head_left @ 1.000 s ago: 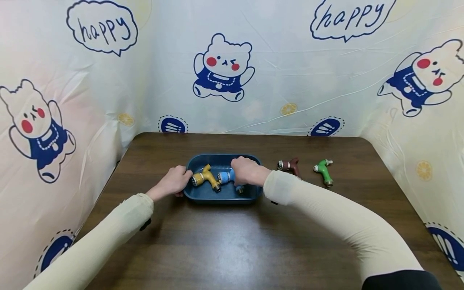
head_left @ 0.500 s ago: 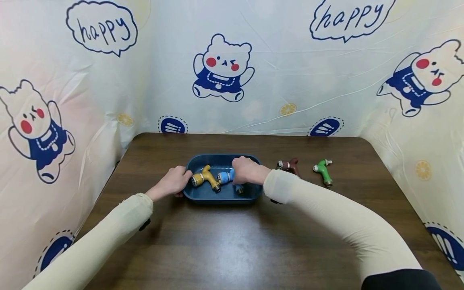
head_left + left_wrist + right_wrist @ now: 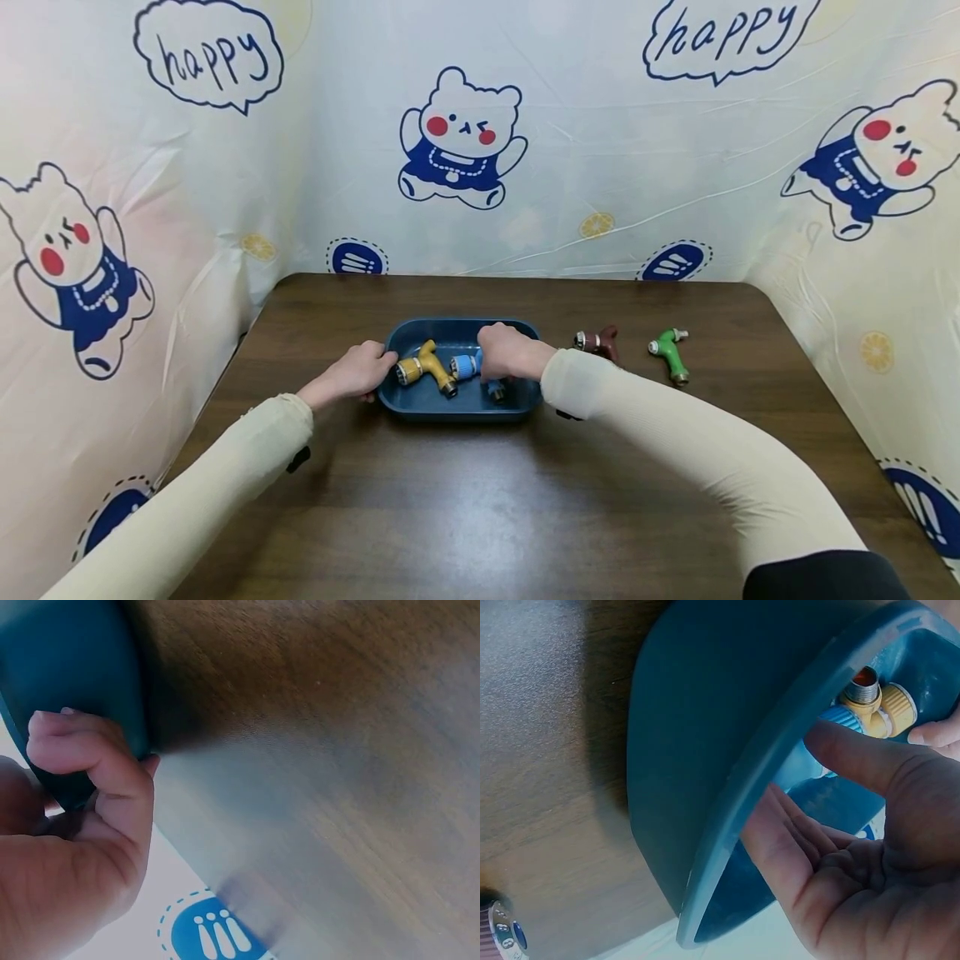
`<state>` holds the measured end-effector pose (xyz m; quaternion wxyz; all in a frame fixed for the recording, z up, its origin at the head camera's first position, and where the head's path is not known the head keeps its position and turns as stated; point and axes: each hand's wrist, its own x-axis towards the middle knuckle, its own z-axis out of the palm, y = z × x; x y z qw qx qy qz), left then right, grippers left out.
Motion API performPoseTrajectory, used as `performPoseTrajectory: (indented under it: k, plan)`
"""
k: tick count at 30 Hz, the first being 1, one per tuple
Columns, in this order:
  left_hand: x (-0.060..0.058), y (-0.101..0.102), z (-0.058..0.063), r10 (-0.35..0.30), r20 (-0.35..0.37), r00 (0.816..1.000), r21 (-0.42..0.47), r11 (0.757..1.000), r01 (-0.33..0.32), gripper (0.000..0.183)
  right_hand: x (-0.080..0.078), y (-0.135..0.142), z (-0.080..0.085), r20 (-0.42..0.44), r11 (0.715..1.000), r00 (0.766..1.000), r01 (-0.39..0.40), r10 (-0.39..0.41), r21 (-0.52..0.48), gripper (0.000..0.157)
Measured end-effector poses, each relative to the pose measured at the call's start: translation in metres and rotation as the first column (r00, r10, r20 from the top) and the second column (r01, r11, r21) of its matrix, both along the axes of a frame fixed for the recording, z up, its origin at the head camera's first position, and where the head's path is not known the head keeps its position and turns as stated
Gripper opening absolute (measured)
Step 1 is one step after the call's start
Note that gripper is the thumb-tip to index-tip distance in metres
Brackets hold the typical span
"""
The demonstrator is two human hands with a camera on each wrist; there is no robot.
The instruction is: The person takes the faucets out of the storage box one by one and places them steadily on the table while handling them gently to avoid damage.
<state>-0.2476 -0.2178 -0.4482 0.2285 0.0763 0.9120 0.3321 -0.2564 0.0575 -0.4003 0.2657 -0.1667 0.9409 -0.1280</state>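
In the head view, a dark blue tray (image 3: 457, 414) holds a yellow hose spray nozzle (image 3: 429, 364) and a light blue one (image 3: 467, 366). My left hand (image 3: 363, 369) grips the tray's left end; in the left wrist view its curled fingers (image 3: 90, 746) lie against the outer wall. Reaching over the right side of the tray, my right hand (image 3: 512, 352) holds the blue nozzle and covers its middle. In the right wrist view, the blue nozzle (image 3: 801, 761) shows between thumb and fingers, inside the rim. The yellow nozzle (image 3: 900, 705) lies beyond it, threaded end up.
A maroon spray nozzle (image 3: 598, 342) lies on the table right of the tray, partly behind my right sleeve. Farther right is a green one (image 3: 670, 358). The brown table (image 3: 450, 500) is bordered by a printed cloth backdrop (image 3: 570, 167) at the back and sides.
Both hands stay in nearly the same places, the left on the tray and the right at the blue nozzle. The left forearm shifts very slightly.
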Motion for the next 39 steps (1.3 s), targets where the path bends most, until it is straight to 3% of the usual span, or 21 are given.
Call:
performPoseTrajectory:
  k: [2,7,21,39]
  plan:
    - [0.009,0.006,0.014,0.017,0.003,1.0,-0.014,1.0,-0.017,0.037,-0.002,-0.002,-0.001,0.011,1.0,1.0,0.008,-0.008,0.008,0.024]
    - [0.017,0.013,0.024,0.03,-0.027,0.999,-0.04,0.999,-0.031,0.037,-0.007,-0.006,-0.006,0.027,0.999,0.999,0.025,-0.026,0.038,0.023]
    - [0.015,0.013,0.013,0.041,-0.046,0.998,-0.036,0.998,-0.043,0.035,-0.009,-0.009,-0.009,0.079,0.996,0.994,0.076,-0.079,0.039,0.017]
    - [0.015,0.011,0.01,0.053,-0.053,0.997,-0.031,0.998,-0.055,0.035,-0.009,-0.005,-0.008,0.038,0.999,0.998,0.047,-0.048,0.024,0.009]
